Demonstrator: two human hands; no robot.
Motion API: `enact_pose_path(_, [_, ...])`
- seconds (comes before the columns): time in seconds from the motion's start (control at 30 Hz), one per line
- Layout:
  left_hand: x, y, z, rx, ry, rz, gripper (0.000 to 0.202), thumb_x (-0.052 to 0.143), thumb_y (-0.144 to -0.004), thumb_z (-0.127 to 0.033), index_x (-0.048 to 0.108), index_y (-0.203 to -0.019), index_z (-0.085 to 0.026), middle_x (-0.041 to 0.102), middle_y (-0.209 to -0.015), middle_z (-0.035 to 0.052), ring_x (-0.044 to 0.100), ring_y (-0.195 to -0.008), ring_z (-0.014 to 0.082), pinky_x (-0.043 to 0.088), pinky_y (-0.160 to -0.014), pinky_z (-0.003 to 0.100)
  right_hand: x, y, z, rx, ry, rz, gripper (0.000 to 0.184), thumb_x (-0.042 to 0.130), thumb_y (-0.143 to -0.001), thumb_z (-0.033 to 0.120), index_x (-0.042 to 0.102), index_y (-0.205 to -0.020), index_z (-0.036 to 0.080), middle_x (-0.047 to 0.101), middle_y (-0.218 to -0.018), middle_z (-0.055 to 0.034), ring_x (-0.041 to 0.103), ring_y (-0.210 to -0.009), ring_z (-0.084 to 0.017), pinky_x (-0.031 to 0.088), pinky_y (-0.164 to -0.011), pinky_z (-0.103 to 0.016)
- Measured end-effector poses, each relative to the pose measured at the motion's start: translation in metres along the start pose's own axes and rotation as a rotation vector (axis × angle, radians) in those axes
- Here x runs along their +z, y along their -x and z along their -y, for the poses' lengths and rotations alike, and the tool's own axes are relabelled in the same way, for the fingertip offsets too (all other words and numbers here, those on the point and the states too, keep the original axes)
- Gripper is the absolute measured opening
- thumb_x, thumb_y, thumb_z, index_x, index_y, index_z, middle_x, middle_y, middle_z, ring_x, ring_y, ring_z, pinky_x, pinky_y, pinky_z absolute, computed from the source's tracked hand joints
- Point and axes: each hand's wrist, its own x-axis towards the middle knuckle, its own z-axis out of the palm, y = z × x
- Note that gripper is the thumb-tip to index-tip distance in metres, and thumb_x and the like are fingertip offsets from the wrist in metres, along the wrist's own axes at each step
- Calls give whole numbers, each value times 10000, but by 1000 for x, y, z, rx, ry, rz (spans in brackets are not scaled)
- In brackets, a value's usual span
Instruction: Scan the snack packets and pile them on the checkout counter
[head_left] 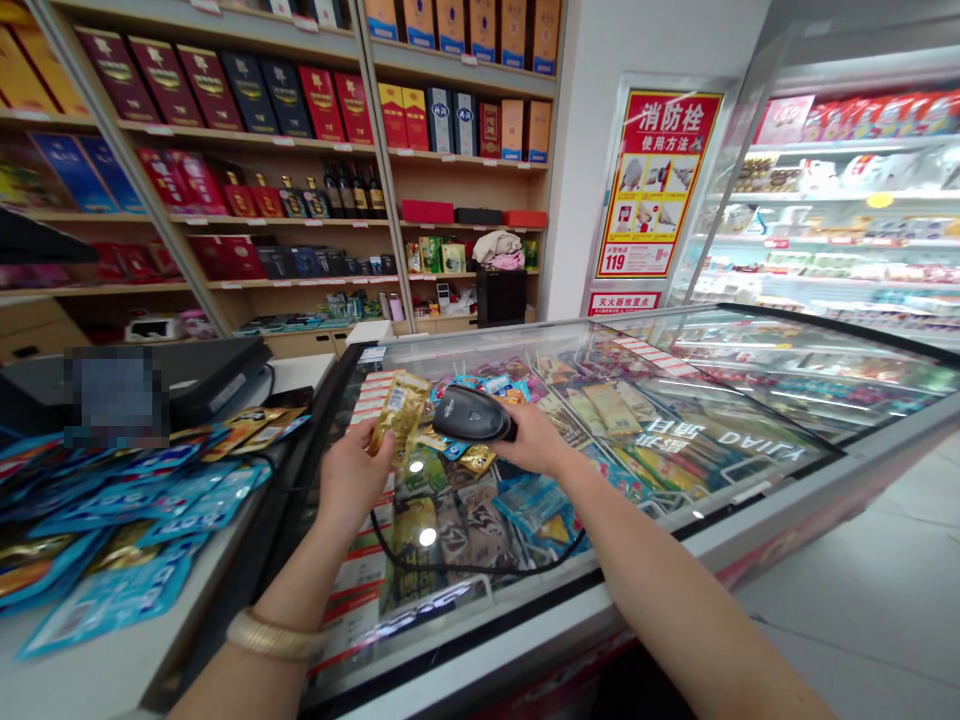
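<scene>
My left hand (363, 462) is closed on the lower edge of a gold snack packet (402, 408), which it holds tilted up over the freezer's glass top. A barcode patch shows on the packet's upper part. My right hand (534, 438) grips the handle of a black barcode scanner (472, 414); the scanner's head points left at the packet, with a small gap between them. From the scanner a black cable (480, 570) loops down across the glass. Behind and under the scanner, several blue and gold packets (480, 458) lie on the glass.
A chest freezer (660, 545) with a glass top, full of wrapped ice creams, spans the middle. On the left counter (172, 640), several blue packets (127, 580) are heaped before a dark checkout machine (225, 375). Shelves of boxed bottles (277, 95) stand behind; a lit display fridge (847, 190) is at right.
</scene>
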Motion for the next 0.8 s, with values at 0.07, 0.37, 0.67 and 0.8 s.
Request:
enact_pose_path(0.07, [1, 0, 2, 12, -3, -6, 357, 502, -757, -381, 706, -970, -179, 757, -873, 56, 673, -772, 199, 475, -663, 248, 0, 0, 0, -3, -15, 2, 346, 706, -723, 255, 687, -1068, 233, 735, -1011, -39, 668, -993, -247, 504, -851, -310])
enact_pose_path(0.37, [-18, -4, 0, -30, 8, -62, 361, 479, -773, -361, 698, -983, -165, 751, -859, 64, 671, -765, 212, 492, -680, 274, -2, 1, -5, -30, 19, -49, 279, 681, -717, 238, 691, -992, 192, 727, -942, -63, 671, -859, -240, 494, -779, -316])
enact_pose_path(0.67, [-145, 13, 65, -322, -67, -97, 457, 577, -687, -468, 607, -1049, -191, 708, -750, 17, 625, -640, 189, 454, -565, 247, -4, 3, -11, 19, 53, -103, 282, 673, -721, 272, 695, -995, 209, 737, -923, -65, 676, -877, -252, 500, -789, -318])
enact_pose_path(0.8, [-186, 28, 102, -368, -93, -19, 477, 582, -603, -562, 634, -926, -216, 673, -631, -23, 595, -609, 185, 444, -569, 239, -3, 4, -11, 7, 77, -115, 231, 662, -711, 272, 695, -928, 198, 727, -888, -65, 672, -826, -238, 497, -760, -311])
